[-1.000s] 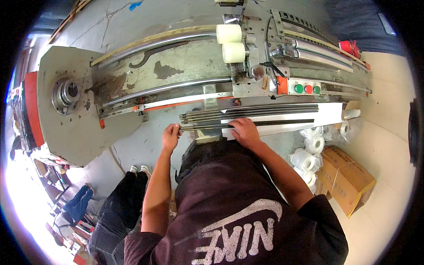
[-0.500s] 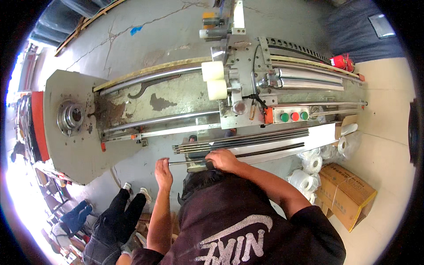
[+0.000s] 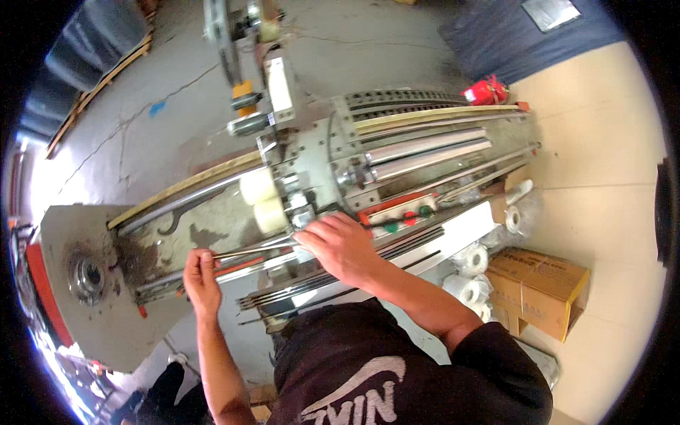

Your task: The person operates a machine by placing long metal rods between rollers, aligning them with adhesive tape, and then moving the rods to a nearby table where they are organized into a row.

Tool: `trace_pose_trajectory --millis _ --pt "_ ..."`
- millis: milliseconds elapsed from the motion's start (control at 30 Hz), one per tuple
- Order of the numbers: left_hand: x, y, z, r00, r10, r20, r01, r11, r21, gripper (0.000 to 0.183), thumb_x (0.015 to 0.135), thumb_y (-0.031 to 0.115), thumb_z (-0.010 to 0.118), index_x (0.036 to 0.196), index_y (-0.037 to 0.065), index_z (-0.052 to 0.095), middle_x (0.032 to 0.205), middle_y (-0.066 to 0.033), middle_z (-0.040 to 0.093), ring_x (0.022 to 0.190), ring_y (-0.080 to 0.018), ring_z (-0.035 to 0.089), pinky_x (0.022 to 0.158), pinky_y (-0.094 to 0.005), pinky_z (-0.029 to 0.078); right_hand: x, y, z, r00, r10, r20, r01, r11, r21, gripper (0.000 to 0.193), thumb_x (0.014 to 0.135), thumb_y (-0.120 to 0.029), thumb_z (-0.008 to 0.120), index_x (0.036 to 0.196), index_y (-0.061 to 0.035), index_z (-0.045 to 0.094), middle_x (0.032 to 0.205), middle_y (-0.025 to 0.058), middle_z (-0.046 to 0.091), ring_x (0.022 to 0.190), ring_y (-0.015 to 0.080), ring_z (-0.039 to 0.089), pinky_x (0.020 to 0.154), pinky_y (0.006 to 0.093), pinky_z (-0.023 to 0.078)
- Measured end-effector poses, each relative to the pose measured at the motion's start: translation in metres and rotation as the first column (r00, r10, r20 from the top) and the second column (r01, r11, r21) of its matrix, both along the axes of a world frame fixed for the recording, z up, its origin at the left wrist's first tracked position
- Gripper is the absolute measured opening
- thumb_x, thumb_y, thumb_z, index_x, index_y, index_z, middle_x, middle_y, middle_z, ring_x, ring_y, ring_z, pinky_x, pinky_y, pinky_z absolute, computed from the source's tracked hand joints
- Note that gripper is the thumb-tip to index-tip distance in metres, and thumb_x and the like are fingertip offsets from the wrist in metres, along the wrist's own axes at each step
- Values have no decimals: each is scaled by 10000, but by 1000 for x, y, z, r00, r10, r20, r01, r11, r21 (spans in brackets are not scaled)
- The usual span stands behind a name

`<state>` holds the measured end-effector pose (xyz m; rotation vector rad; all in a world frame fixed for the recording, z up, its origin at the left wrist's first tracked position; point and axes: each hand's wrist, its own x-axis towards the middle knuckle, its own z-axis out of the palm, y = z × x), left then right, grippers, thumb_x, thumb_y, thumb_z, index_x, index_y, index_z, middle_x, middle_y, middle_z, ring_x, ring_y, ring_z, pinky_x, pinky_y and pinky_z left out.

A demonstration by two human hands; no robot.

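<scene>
A thin metal rod (image 3: 253, 248) is held up over the machine's near rail, slanting slightly upward to the right. My left hand (image 3: 204, 285) is closed on its left end, with thumb and fingers pinched together. Farther along, my right hand (image 3: 338, 246) grips the same rod from above, knuckles up; its fingertips are partly hidden. Just beyond my hands are two cream rollers (image 3: 261, 202) on the machine's carriage (image 3: 312, 152). Below my right hand several dark rods (image 3: 409, 248) lie side by side on a white sheet (image 3: 466, 231).
A button panel (image 3: 400, 216) with green and red buttons sits right of my right hand, blurred. The machine's grey end plate (image 3: 78, 297) stands at left. Plastic-wrapped rolls (image 3: 469, 261) and a cardboard box (image 3: 538, 287) are at right. A person's dark-clothed legs (image 3: 166, 393) show lower left.
Both hands have lifted the rod from beside the other rods and carried it forward and left, over the machine's near rail. The view has shifted and tilted.
</scene>
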<state>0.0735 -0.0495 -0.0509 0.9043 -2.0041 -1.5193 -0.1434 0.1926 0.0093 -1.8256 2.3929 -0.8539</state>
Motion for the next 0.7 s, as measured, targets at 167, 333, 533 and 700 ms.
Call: trace_pose_trajectory --millis 167,333,533,700 --pt "-40 -9 6 1000 8 -11 -8 1000 -10 218 1114 174 534 944 49 586 828 7 556 782 -90 520 730 -254 428 -51 -23 -17 998 -55 14 56 997 -49 267 840 -98 724 1105 -79 741 1020 56 713 986 253 672 908 392 524" --pt "-50 -7 -8 998 21 53 -23 999 39 189 1106 162 546 965 42 582 842 1 558 806 -93 528 755 -252 435 -69 -34 -45 998 -58 32 60 994 -89 277 819 -62 756 1096 -71 752 1021 78 728 1000 270 682 911 414 523" --pt "-58 -11 -25 999 -2 36 -2 994 107 127 1082 122 564 1033 25 630 885 -10 611 861 -99 566 817 -260 457 -77 -41 -61 986 -97 137 98 995 3 210 846 -74 771 1054 -82 745 1014 66 725 993 282 672 909 431 520" --pt "-63 -17 -34 994 -5 110 -12 989 148 137 1079 135 570 1057 20 643 915 -18 646 885 -97 583 834 -254 458 -79 -48 -67 977 -120 178 108 991 76 230 861 -109 766 1085 -94 721 1073 57 699 1064 287 642 965 439 493"
